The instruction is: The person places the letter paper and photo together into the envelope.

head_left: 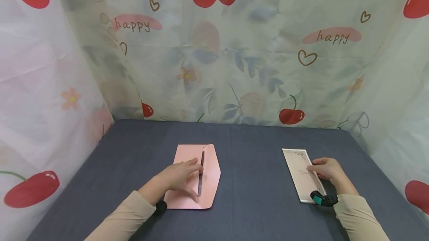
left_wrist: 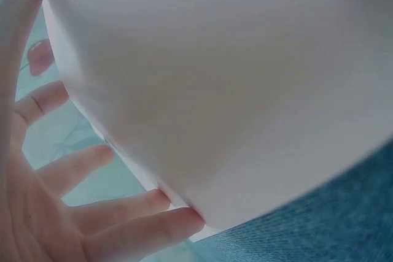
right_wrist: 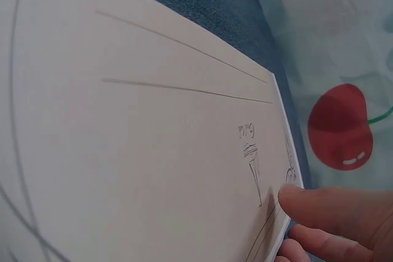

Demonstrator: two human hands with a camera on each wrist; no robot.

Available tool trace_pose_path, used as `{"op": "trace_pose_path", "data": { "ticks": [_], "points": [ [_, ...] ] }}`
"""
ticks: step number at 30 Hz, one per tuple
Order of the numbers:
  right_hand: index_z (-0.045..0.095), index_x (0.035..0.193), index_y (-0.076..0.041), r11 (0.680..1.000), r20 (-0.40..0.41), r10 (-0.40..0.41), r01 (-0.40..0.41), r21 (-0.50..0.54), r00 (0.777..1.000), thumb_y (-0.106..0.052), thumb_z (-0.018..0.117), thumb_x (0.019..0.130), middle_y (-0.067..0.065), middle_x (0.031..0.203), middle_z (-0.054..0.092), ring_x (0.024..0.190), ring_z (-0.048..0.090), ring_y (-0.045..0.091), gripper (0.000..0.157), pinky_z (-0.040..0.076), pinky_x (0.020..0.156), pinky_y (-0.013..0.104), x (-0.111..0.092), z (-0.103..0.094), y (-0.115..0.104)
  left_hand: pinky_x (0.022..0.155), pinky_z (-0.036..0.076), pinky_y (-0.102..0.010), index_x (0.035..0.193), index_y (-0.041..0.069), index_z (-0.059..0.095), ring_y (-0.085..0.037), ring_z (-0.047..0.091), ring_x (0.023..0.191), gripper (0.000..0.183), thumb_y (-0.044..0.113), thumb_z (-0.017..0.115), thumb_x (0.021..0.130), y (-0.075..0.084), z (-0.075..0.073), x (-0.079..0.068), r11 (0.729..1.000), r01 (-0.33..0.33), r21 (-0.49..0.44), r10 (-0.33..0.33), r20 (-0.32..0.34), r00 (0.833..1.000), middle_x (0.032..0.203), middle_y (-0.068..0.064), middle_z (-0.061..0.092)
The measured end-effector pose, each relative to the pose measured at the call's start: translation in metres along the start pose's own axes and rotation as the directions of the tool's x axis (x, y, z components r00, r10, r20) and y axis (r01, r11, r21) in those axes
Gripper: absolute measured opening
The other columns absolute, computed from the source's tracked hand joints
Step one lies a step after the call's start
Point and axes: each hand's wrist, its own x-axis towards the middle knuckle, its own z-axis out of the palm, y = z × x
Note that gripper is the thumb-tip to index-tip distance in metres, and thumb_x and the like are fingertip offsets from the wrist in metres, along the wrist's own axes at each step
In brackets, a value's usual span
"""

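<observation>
In the head view a pink envelope (head_left: 209,192) lies on the dark table with its pointed flap to the right. A narrow dark slit (head_left: 200,181) shows along its mouth. My left hand (head_left: 181,177) spreads over the envelope, thumb and fingertips touching it beside the slit. The left wrist view shows fairly straight fingers (left_wrist: 123,234) along the edge of the pale, bulging paper. My right hand (head_left: 330,170) pinches the right edge of a cream card (head_left: 299,176), thumb on top. Fine line drawings and a corner ornament mark the card (right_wrist: 159,139); the fingers beneath it are partly hidden.
A dark grey-blue cloth (head_left: 253,189) covers the table. Behind it and along both sides hangs a curtain (head_left: 214,58) printed with cherries, flowers and the word happy. The right wrist carries a black and teal band (head_left: 323,199).
</observation>
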Motion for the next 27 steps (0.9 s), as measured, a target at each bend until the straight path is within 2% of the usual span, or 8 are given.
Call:
{"op": "trace_pose_path", "data": {
  "ticks": [6,15,21,27],
  "points": [
    [0.050,0.117,0.012,1.000,-0.025,0.003,-0.003,-0.012,1.000,-0.014,0.071,0.078,0.034,0.118,0.049,0.087,0.059,0.031,0.051,0.045,0.058,0.024,-0.0001,0.0024,-0.0002,0.087,0.046,-0.052,0.120,0.023,0.049,-0.040,0.053,0.116,0.084,0.066,0.077,0.053,0.0009,-0.0007,-0.0007,1.000,0.002,0.010,-0.002,0.006,1.000,0.145,-0.015,0.039],
    [0.055,0.107,0.009,0.999,-0.083,0.023,-0.026,-0.043,0.996,-0.011,0.074,0.076,0.026,0.098,0.055,0.073,0.056,0.023,0.042,0.043,0.055,0.025,0.0029,0.0069,0.0006,0.091,0.044,-0.053,0.122,0.024,0.049,-0.042,0.049,0.123,0.085,0.067,0.076,0.053,0.0008,-0.0004,0.0001,1.000,0.024,0.003,-0.024,0.016,1.000,0.149,-0.017,0.034],
    [0.057,0.101,0.008,0.998,-0.076,0.034,-0.038,-0.044,0.997,-0.011,0.075,0.075,0.021,0.091,0.057,0.071,0.055,0.022,0.037,0.041,0.052,0.023,0.0022,0.0066,0.0005,0.093,0.043,-0.054,0.122,0.024,0.049,-0.043,0.047,0.125,0.086,0.067,0.076,0.053,0.0008,0.0000,-0.0002,0.999,0.031,-0.005,-0.031,0.027,0.999,0.150,-0.017,0.032],
    [0.056,0.103,0.009,0.998,-0.065,0.045,-0.048,-0.042,0.997,-0.012,0.074,0.076,0.021,0.091,0.057,0.072,0.055,0.021,0.038,0.040,0.053,0.023,0.0012,0.0057,0.0000,0.092,0.044,-0.053,0.122,0.025,0.048,-0.042,0.048,0.124,0.084,0.067,0.075,0.054,0.0017,-0.0004,-0.0005,0.999,0.033,0.005,-0.033,0.029,0.999,0.150,-0.016,0.033]
  ]
}}
